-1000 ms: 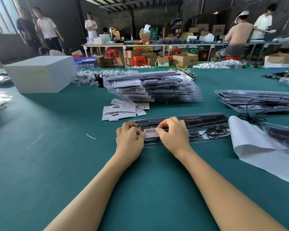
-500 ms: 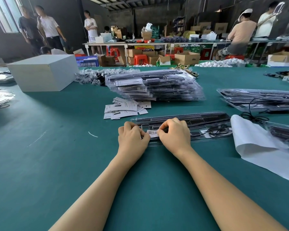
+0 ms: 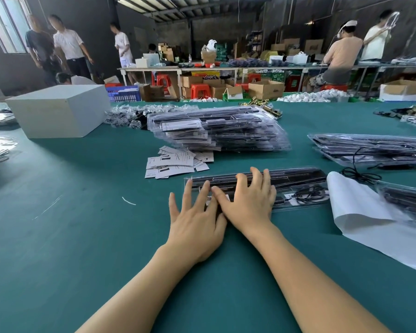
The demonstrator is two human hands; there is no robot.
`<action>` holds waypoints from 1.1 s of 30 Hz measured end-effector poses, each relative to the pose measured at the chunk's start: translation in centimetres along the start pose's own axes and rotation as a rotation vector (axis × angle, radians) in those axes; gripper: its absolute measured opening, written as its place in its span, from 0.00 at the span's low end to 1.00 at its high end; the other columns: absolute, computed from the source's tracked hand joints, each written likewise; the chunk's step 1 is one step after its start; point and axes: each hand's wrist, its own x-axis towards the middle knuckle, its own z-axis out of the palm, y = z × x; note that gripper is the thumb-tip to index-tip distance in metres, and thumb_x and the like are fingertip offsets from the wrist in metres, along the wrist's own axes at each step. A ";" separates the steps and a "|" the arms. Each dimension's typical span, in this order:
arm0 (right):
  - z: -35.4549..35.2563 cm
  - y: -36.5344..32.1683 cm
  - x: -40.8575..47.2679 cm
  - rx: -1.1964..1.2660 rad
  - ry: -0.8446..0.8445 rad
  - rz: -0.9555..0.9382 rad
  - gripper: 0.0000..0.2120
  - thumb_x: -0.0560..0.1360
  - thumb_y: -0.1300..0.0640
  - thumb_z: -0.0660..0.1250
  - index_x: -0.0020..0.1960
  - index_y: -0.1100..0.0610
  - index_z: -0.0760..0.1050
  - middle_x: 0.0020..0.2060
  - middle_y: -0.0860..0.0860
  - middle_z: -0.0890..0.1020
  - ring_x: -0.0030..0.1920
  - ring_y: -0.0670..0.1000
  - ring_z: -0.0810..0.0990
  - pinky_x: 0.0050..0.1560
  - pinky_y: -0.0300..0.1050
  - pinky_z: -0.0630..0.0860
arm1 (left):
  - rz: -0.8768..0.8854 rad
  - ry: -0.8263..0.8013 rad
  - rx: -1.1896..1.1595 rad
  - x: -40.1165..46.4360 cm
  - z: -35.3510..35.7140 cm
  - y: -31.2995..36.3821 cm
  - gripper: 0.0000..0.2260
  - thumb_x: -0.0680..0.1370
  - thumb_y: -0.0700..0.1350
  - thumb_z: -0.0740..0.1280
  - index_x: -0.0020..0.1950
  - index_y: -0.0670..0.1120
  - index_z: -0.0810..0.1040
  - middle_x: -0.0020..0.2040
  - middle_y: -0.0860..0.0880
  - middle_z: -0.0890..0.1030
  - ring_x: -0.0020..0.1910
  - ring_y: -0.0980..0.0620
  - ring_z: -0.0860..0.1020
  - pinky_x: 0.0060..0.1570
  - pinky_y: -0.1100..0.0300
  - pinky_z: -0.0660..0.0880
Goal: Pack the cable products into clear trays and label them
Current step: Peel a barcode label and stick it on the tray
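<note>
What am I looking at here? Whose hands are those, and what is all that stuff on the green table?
The camera sits on a person's head, so you see their own arms. The left hand and right hand lie flat, fingers spread, pressing on a clear tray that holds a black cable product. A barcode label peeks out between them. Nothing is gripped. Behind are loose paper cards, a stack of packed trays and a white box, all on the green table.
</note>
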 end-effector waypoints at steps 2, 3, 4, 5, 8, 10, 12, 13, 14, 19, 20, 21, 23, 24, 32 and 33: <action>0.2 0.0 0.1 -0.012 -0.026 0.006 0.37 0.74 0.30 0.52 0.71 0.55 0.64 0.76 0.56 0.54 0.76 0.58 0.41 0.72 0.61 0.43 | -0.023 -0.061 -0.012 -0.2 -0.1 0.2 0.29 0.78 0.60 0.43 0.78 0.53 0.45 0.79 0.55 0.41 0.76 0.47 0.33 0.70 0.38 0.36; 0.3 0.0 0.2 -0.015 -0.033 0.011 0.37 0.74 0.29 0.51 0.72 0.55 0.63 0.76 0.56 0.53 0.76 0.58 0.40 0.73 0.61 0.41 | -0.035 -0.085 -0.023 -0.2 0.0 0.3 0.30 0.78 0.61 0.43 0.78 0.53 0.42 0.79 0.54 0.40 0.76 0.47 0.34 0.71 0.38 0.37; 0.3 0.1 0.2 -0.014 -0.041 0.018 0.38 0.74 0.29 0.51 0.72 0.55 0.62 0.76 0.56 0.53 0.76 0.58 0.39 0.73 0.60 0.40 | -0.046 -0.103 -0.032 -0.2 0.0 0.4 0.31 0.78 0.61 0.44 0.78 0.53 0.41 0.79 0.54 0.40 0.76 0.47 0.34 0.72 0.39 0.39; 0.3 0.2 0.2 -0.013 -0.048 0.024 0.38 0.74 0.29 0.51 0.73 0.56 0.61 0.77 0.57 0.52 0.76 0.58 0.39 0.73 0.59 0.40 | -0.056 -0.114 -0.038 -0.2 0.0 0.5 0.31 0.79 0.61 0.45 0.78 0.52 0.40 0.79 0.54 0.39 0.76 0.48 0.35 0.72 0.40 0.40; 0.2 0.4 0.1 -0.032 -0.077 0.029 0.36 0.76 0.32 0.52 0.74 0.55 0.59 0.77 0.57 0.52 0.77 0.58 0.40 0.74 0.57 0.40 | -0.085 -0.126 -0.031 -0.1 -0.1 0.7 0.33 0.79 0.61 0.46 0.79 0.47 0.41 0.79 0.51 0.39 0.77 0.49 0.36 0.74 0.42 0.42; 0.1 0.4 0.0 -0.027 -0.081 0.050 0.33 0.77 0.35 0.52 0.74 0.54 0.59 0.77 0.57 0.52 0.76 0.59 0.40 0.74 0.56 0.41 | -0.100 -0.124 -0.022 -0.1 -0.1 0.8 0.33 0.79 0.61 0.46 0.78 0.45 0.42 0.79 0.49 0.39 0.77 0.49 0.37 0.74 0.43 0.42; 0.0 0.3 -0.1 -0.005 -0.061 0.081 0.28 0.79 0.40 0.52 0.73 0.54 0.60 0.77 0.57 0.53 0.76 0.60 0.42 0.74 0.56 0.42 | -0.122 -0.121 -0.021 0.1 -0.1 1.1 0.33 0.80 0.61 0.45 0.78 0.44 0.42 0.79 0.48 0.39 0.77 0.48 0.37 0.73 0.43 0.43; -0.1 0.2 -0.2 0.000 -0.049 0.092 0.26 0.80 0.42 0.51 0.73 0.55 0.61 0.76 0.57 0.53 0.76 0.60 0.43 0.74 0.56 0.43 | -0.137 -0.121 -0.029 0.2 -0.1 1.2 0.32 0.80 0.61 0.44 0.78 0.43 0.42 0.79 0.47 0.39 0.77 0.48 0.37 0.73 0.43 0.42; -0.1 0.2 -0.3 0.001 -0.037 0.098 0.24 0.81 0.44 0.51 0.72 0.55 0.62 0.76 0.57 0.54 0.76 0.60 0.44 0.74 0.56 0.44 | -0.155 -0.122 -0.035 0.2 -0.1 1.3 0.32 0.81 0.61 0.43 0.78 0.43 0.42 0.79 0.46 0.39 0.77 0.47 0.37 0.73 0.42 0.42; -0.4 0.4 -0.5 0.041 -0.006 0.123 0.18 0.82 0.53 0.50 0.69 0.57 0.65 0.75 0.57 0.58 0.76 0.58 0.50 0.74 0.53 0.48 | -0.278 -0.108 -0.043 0.1 -0.1 1.4 0.35 0.80 0.63 0.42 0.78 0.39 0.42 0.78 0.37 0.42 0.77 0.41 0.40 0.73 0.42 0.39; -0.5 0.4 -0.5 0.065 -0.015 0.133 0.18 0.82 0.53 0.51 0.69 0.57 0.65 0.75 0.57 0.57 0.76 0.57 0.51 0.74 0.52 0.49 | -0.329 -0.099 -0.054 0.1 -0.2 1.3 0.36 0.80 0.63 0.42 0.77 0.37 0.42 0.77 0.34 0.43 0.77 0.39 0.41 0.73 0.43 0.40; -0.7 0.5 -0.4 0.089 -0.029 0.144 0.18 0.82 0.54 0.51 0.70 0.57 0.65 0.76 0.56 0.56 0.76 0.56 0.51 0.74 0.52 0.49 | -0.383 -0.094 -0.073 0.1 -0.5 1.2 0.37 0.80 0.63 0.43 0.77 0.35 0.42 0.77 0.33 0.44 0.77 0.38 0.43 0.74 0.44 0.41; -1.0 0.6 -0.1 0.125 -0.060 0.149 0.18 0.82 0.55 0.53 0.71 0.57 0.64 0.76 0.55 0.56 0.76 0.54 0.53 0.74 0.51 0.51 | -0.433 -0.085 -0.115 0.2 -0.8 0.9 0.36 0.81 0.62 0.44 0.76 0.34 0.44 0.76 0.32 0.47 0.77 0.38 0.46 0.74 0.44 0.42; -1.2 0.7 0.0 0.130 -0.080 0.132 0.18 0.81 0.57 0.55 0.71 0.57 0.64 0.76 0.55 0.57 0.76 0.54 0.54 0.74 0.50 0.53 | -0.422 -0.070 -0.120 0.2 -0.9 0.8 0.35 0.81 0.60 0.45 0.77 0.35 0.45 0.77 0.33 0.50 0.77 0.39 0.48 0.74 0.44 0.43; -3.0 4.7 -1.2 0.181 -0.219 -0.317 0.27 0.78 0.43 0.61 0.72 0.55 0.64 0.75 0.48 0.61 0.73 0.49 0.61 0.72 0.44 0.57 | -0.463 0.209 -1.102 0.1 -2.9 -1.3 0.04 0.79 0.42 0.63 0.45 0.47 0.73 0.42 0.49 0.76 0.46 0.48 0.74 0.47 0.55 0.73; -2.9 4.8 -1.5 0.102 -0.214 -0.379 0.34 0.75 0.36 0.60 0.74 0.53 0.61 0.76 0.48 0.58 0.74 0.49 0.57 0.74 0.45 0.52 | -0.518 0.234 -1.312 0.2 -3.4 -1.7 0.04 0.79 0.40 0.64 0.53 0.44 0.76 0.47 0.48 0.79 0.49 0.48 0.76 0.52 0.56 0.75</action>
